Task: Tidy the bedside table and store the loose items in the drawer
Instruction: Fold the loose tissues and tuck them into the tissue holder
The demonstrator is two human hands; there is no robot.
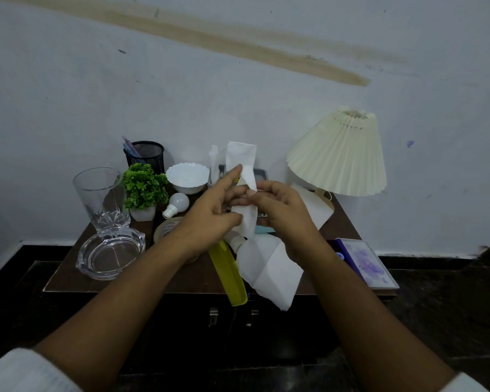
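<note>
As left hand (212,213) and right hand (283,213) pinch it, the long creased white tissue (269,267) drapes limply.

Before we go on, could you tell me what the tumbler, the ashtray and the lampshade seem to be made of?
Tumbler: clear glass, probably, with a cut pattern at its thick base. Ashtray: likewise clear, thick-walled and glossy, likely glass. Lampshade: cream pleated sheet with a matt look, paper or stiff fabric; I cannot tell which.

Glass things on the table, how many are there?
2: a tall glass at the left, an ashtray just in front of it. Others may be hidden.
</note>
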